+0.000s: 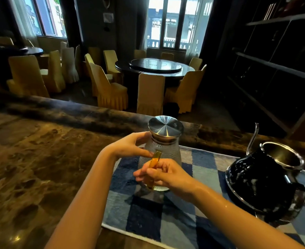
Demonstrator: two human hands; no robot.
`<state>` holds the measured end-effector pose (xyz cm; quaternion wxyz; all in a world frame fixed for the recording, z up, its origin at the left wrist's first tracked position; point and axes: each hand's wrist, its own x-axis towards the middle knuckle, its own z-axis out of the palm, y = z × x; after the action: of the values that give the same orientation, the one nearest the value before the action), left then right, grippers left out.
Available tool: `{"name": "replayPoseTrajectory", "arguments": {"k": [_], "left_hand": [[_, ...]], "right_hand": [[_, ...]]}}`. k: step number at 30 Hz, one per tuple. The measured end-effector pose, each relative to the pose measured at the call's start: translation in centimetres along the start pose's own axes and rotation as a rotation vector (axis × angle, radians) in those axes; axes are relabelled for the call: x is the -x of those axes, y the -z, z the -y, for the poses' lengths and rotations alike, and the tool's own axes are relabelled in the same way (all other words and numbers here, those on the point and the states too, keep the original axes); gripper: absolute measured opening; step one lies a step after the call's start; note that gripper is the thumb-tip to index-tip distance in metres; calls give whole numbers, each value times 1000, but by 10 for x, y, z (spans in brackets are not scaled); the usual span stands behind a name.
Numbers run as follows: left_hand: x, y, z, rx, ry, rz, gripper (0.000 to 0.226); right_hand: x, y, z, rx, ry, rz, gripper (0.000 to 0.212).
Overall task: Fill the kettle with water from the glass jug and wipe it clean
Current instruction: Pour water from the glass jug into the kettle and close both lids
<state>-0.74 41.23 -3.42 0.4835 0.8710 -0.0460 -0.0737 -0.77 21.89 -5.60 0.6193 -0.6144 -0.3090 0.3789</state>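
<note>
On the brown marble bench [31,159] lies a blue-and-white checked towel [175,216]. At lower right on it sits the open black speckled kettle [261,184]; at centre stands the lidded frosted glass jug [167,151]. The right hand [166,175] has its grip closed around the amber handle [154,168]; the left hand [130,146], fingers spread, steadies the neck. Lift upright, then pour slowly; the steel lid [165,126] may block flow.

The clear glass jug [167,151] has a rough, pebbled wall, a translucent amber handle [154,163] and a brushed steel lid [165,127] with a satin sheen. The black kettle [259,184] is glossy, trimmed in polished metal. Both stand on a soft, matt blue checked cloth [144,216] over a polished brown marble counter [31,159].
</note>
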Motion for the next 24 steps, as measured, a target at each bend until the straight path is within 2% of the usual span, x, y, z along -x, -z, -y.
{"name": "replayPoseTrajectory", "arguments": {"k": [7,12,14,17,19,22,24], "left_hand": [[15,-20,2,33,14,-123,63],[30,-28,-13,-30,63,-220,56],[42,-30,-24,-24,113,-223,66],[58,-35,-42,-42,213,-278,104],[63,-41,-56,-168,250,-354,106],[64,-44,-82,-485,264,-476,105],[60,-48,-102,-588,257,-532,105]], "right_hand": [[7,-9,-8,98,71,-101,24],[11,-3,-7,219,80,-84,24],[15,5,-3,331,110,-76,23],[24,21,8,626,206,-101,23],[33,34,20,758,243,-116,26],[51,57,39,931,272,-158,32],[67,75,51,1061,300,-181,37]]}}
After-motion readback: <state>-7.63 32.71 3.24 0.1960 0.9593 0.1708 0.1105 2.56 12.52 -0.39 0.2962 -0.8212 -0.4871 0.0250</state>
